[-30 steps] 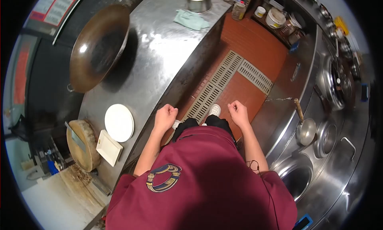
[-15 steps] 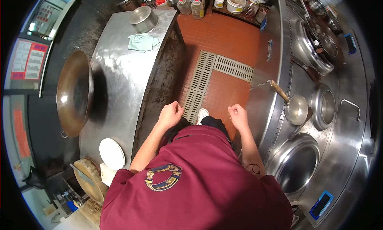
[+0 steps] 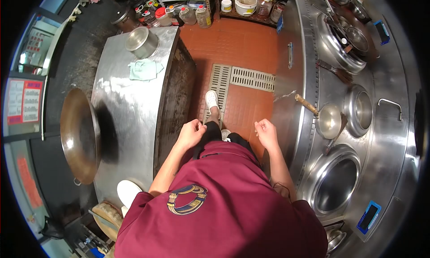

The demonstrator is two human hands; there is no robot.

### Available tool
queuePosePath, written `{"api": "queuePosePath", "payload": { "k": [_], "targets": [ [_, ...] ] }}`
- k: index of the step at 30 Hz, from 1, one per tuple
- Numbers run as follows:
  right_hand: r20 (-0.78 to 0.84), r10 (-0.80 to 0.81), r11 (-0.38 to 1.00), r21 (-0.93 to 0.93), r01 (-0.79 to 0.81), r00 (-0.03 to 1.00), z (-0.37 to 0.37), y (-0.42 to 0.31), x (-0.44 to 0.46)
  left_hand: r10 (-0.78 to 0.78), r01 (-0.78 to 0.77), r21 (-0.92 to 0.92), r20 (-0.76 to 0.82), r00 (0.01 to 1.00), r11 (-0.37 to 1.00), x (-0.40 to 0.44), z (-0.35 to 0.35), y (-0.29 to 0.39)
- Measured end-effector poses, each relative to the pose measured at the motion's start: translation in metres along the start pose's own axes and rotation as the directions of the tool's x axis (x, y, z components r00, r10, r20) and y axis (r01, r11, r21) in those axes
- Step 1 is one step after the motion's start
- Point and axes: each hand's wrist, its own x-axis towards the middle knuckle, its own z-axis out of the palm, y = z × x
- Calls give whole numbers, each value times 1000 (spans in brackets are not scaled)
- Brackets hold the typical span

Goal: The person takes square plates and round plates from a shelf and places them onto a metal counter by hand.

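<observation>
My left hand (image 3: 192, 132) hangs in front of my body, its fingers curled in and nothing showing in them. It is nearest to the steel worktable (image 3: 130, 137) on my left but does not touch it. On the other side my right hand (image 3: 266, 133) is loosely closed too, with nothing visible in the fingers. Close to it runs the front edge of the steel stove (image 3: 300, 137). A ladle (image 3: 329, 121) with a wooden handle lies on that stove, its handle pointing towards the edge. Both hands are apart from all these things.
A large wok (image 3: 80, 137) leans at the table's left; a steel pot (image 3: 142, 42) and green cloth (image 3: 145, 70) are on its far end. A white plate (image 3: 128, 191) and chopping board (image 3: 106, 215) sit near my left elbow. Floor drain grates (image 3: 253, 79) lie ahead.
My view has moved forward between table and stove, with one shoe now stepping out on the drain grate. Both hands keep nearly the same pose, curled.
</observation>
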Motion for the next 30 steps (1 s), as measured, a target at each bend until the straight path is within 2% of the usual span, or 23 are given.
{"api": "queuePosePath", "payload": {
  "k": [5, 7, 9, 13, 16, 20, 27, 30],
  "targets": [
    [-86, 9, 1000, 2, -8, 996, 2, -7, 38, 22, -13, -96, 88, 996, 995, 63, -16, 23],
    [-103, 17, 1000, -4, -17, 994, 4, -18, 57, 96, -85, -123, 85, 992, 989, 95, -23, 30],
    [-99, 52, 999, 7, -51, 994, 12, -31, 78, 124, -110, -134, 98, 987, 985, 124, -33, 38],
    [-73, 6, 992, -123, -15, 997, 26, -76, 129, 113, -82, -215, 137, 984, 973, 175, -59, 54],
    [-90, -70, 991, -123, 59, 993, 39, -91, 174, 153, -114, -243, 146, 977, 963, 210, -81, 59],
    [-60, -91, 979, -188, 78, 994, 57, -117, 225, 178, -127, -292, 154, 972, 948, 250, -115, 66],
    [-37, -119, 949, -300, 103, 992, 89, -190, 261, 239, -151, -430, 158, 958, 890, 303, -152, 70],
    [-22, -119, 948, -299, 107, 993, 97, -198, 277, 236, -179, -353, 127, 963, 918, 311, -166, 78]
  ]
}}
